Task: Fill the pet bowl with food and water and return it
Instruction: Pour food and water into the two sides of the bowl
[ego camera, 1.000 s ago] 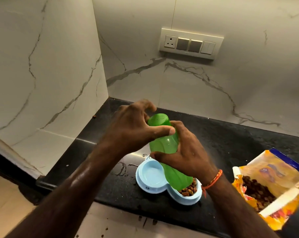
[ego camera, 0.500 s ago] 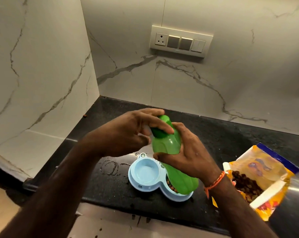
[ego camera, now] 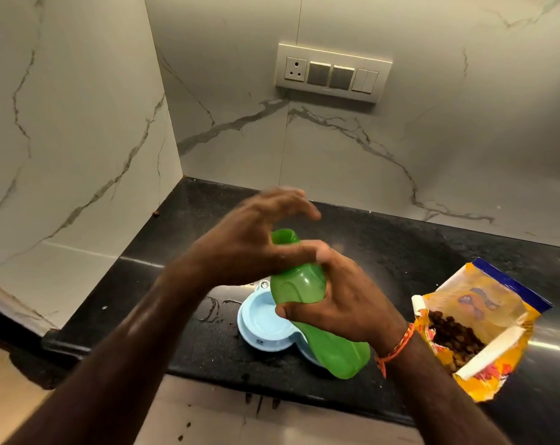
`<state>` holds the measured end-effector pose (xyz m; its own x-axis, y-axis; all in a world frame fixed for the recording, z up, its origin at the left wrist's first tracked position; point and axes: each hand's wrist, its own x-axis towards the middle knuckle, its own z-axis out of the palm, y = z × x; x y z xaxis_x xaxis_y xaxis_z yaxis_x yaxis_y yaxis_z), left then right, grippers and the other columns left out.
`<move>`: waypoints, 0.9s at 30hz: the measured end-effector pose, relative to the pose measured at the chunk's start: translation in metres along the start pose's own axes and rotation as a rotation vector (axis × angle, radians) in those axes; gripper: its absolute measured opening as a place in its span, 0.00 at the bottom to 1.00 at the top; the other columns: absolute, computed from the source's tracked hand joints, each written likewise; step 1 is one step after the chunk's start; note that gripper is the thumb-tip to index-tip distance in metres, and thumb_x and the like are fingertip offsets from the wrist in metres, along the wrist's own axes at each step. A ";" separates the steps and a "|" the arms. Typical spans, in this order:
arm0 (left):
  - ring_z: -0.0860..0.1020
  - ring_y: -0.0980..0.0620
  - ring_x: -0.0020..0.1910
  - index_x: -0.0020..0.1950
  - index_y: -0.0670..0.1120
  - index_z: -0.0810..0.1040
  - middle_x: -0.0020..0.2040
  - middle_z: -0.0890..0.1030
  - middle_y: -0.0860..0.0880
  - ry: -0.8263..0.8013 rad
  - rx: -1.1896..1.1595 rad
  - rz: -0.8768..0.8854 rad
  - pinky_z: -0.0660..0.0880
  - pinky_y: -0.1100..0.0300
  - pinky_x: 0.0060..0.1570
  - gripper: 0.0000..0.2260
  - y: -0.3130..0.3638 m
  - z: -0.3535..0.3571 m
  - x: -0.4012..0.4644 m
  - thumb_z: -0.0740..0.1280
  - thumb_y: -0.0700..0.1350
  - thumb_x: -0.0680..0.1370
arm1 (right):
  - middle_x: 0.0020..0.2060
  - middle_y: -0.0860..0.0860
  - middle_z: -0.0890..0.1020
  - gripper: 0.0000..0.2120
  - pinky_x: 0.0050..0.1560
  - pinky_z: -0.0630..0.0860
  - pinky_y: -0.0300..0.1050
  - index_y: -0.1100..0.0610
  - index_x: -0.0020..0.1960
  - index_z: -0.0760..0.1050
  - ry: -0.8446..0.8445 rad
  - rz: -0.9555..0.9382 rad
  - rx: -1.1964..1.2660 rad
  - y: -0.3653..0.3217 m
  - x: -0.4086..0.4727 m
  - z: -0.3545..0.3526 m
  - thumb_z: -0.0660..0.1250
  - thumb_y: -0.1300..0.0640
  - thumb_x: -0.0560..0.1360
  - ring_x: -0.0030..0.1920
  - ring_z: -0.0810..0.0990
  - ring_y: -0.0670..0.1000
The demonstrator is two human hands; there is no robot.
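Wrapped round the waist of the green bottle by the right hand: thumb on the near side, fingers curled over the far side, a firm full-hand hold. Held tilted above the counter, cap end up and away, base low and toward the camera. Over the cap, the left hand, blurred, fingers spread and arched, thumb lying across the neck; cannot tell whether any finger actually presses the cap. Looks like the cap being worked loose for pouring.

Directly beneath, the light blue pet bowl with 2 compartments on the black countertop. Left compartment bare inside, seemingly still without water; right compartment hidden behind the bottle base. Probably light, stiff plastic, easy to slide on a wet surface; best lifted level with a hold at both ends once water is in, to avoid slopping.

Bottle likely smooth, rigid and fairly heavy if full; waist the sensible place to grasp.

To the right, well apart from the bowl, an open yellow food bag lying with brown kibble showing. Small water streaks on the counter just left of the bowl.
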<state>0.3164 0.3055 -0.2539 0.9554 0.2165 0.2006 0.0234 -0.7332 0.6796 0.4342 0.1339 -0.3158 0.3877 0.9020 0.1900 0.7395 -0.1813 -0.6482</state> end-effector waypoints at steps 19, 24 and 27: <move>0.81 0.49 0.43 0.62 0.52 0.81 0.45 0.80 0.53 0.297 -0.049 -0.351 0.83 0.43 0.47 0.16 -0.026 0.004 -0.017 0.63 0.60 0.82 | 0.64 0.45 0.75 0.43 0.60 0.75 0.46 0.40 0.76 0.62 -0.194 0.084 -0.339 0.033 -0.003 -0.009 0.77 0.35 0.66 0.60 0.76 0.48; 0.81 0.42 0.53 0.70 0.50 0.73 0.58 0.78 0.44 0.224 -0.055 -0.542 0.82 0.41 0.54 0.21 -0.046 0.024 -0.023 0.63 0.61 0.82 | 0.62 0.46 0.75 0.44 0.58 0.74 0.46 0.40 0.77 0.60 -0.272 0.122 -0.483 0.047 0.001 0.000 0.75 0.35 0.67 0.61 0.75 0.51; 0.81 0.44 0.50 0.66 0.50 0.74 0.55 0.79 0.45 0.212 -0.099 -0.589 0.83 0.42 0.51 0.18 -0.056 0.032 -0.026 0.63 0.60 0.82 | 0.59 0.47 0.76 0.43 0.58 0.76 0.51 0.39 0.77 0.59 -0.308 0.133 -0.555 0.055 0.002 0.007 0.74 0.34 0.67 0.60 0.76 0.53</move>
<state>0.3000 0.3204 -0.3202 0.7109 0.6964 -0.0984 0.4908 -0.3910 0.7786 0.4721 0.1282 -0.3564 0.3814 0.9138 -0.1394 0.9024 -0.4008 -0.1582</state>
